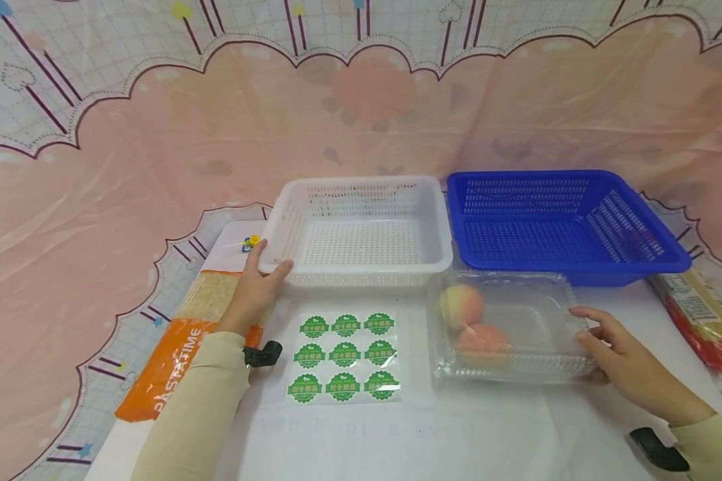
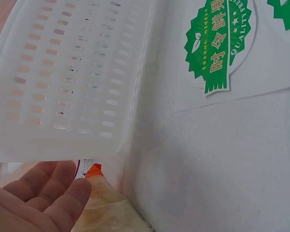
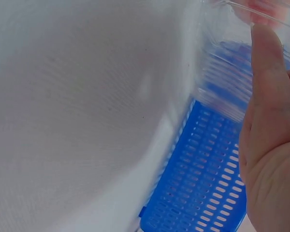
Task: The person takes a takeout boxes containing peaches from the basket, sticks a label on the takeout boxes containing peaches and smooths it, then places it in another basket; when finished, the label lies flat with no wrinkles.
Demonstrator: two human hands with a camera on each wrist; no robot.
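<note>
A white plastic basket (image 1: 370,268) with slotted walls stands at the middle of the table. My left hand (image 1: 254,288) holds its near left corner, thumb at the front and fingers along the left side. In the left wrist view, the fingers (image 2: 58,181) meet the basket's edge. My right hand (image 1: 622,364) grips the right end of a clear lidded plastic container (image 1: 535,327), which overlaps the blue basket's front in the head view. Two round, peach-like fruits (image 1: 483,342) lie at the left inside the container. In the right wrist view, the index finger (image 3: 268,58) presses along its ribbed side.
A blue slotted basket (image 1: 529,244) stands right of the white one. A sheet of green round stickers (image 1: 344,354) lies in front. An orange pasta bag (image 1: 174,347) is at left, with a small yellow-and-blue item (image 1: 251,243) behind it. A red-edged packet (image 1: 700,314) lies far right.
</note>
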